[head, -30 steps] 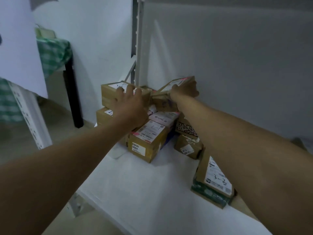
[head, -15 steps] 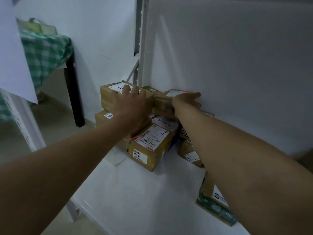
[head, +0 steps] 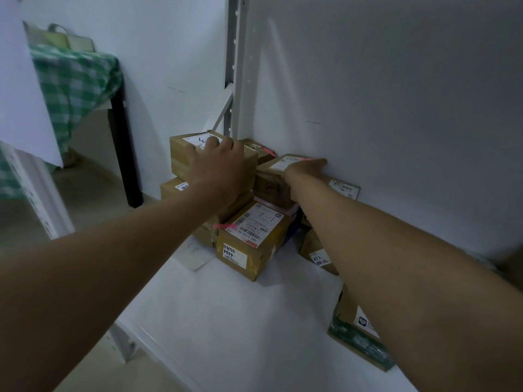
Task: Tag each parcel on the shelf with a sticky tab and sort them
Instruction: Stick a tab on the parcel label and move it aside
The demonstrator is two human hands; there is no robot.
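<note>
Cardboard parcels are piled in the back left corner of a white shelf (head: 226,321). My left hand (head: 219,168) rests flat on the top left parcel (head: 181,152), which carries a white label with a black scribble. My right hand (head: 307,168) lies with straight fingers on a smaller parcel (head: 271,182) set on the pile against the back wall; a pink tab shows at its far edge. A front parcel (head: 249,239) marked 4404 has a pink tab (head: 225,226) at its left corner. My right forearm covers parts of other parcels.
A parcel with a green side (head: 359,338) lies at the shelf's right front. Another parcel (head: 317,253) sits behind my right forearm. A white upright post (head: 235,66) stands at the back corner. A table with a green checked cloth (head: 73,77) stands to the left.
The small parcel under my right hand has come down from a tilted, lifted position to lie flat on the pile by the wall. My left hand has stayed on the top left parcel.
</note>
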